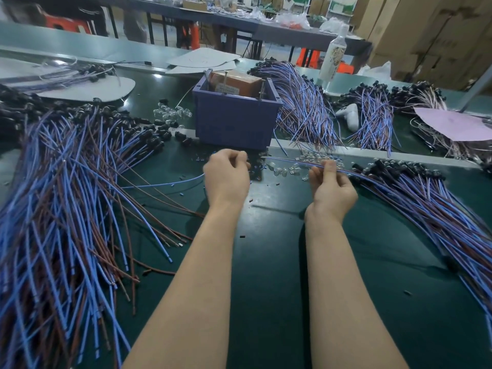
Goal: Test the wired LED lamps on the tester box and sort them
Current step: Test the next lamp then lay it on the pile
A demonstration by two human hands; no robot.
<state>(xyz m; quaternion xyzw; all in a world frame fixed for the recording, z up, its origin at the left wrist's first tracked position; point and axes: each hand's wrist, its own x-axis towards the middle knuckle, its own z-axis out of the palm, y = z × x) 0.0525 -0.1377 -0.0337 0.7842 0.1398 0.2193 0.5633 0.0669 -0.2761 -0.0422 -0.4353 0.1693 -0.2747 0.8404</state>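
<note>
The blue tester box [234,121] stands at the middle of the green table [279,262], with an orange unit [234,81] and metal pins inside. Just in front of it, my left hand [227,177] is closed on a wired lamp whose blue wire [159,184] trails off to the left. My right hand [331,187] pinches blue and brown wires [292,161] drawn from the pile of wired lamps on the right [431,209]. A big heap of blue and brown wired lamps [66,209] covers the left side. Loose clear bulbs [282,169] lie between my hands.
More wire bundles [306,107] lie right of and behind the box. Clear bulbs [173,113] sit left of the box. A white bottle [334,53], a white tool [348,114], pink paper [458,123] and cardboard sheets [202,61] lie further back.
</note>
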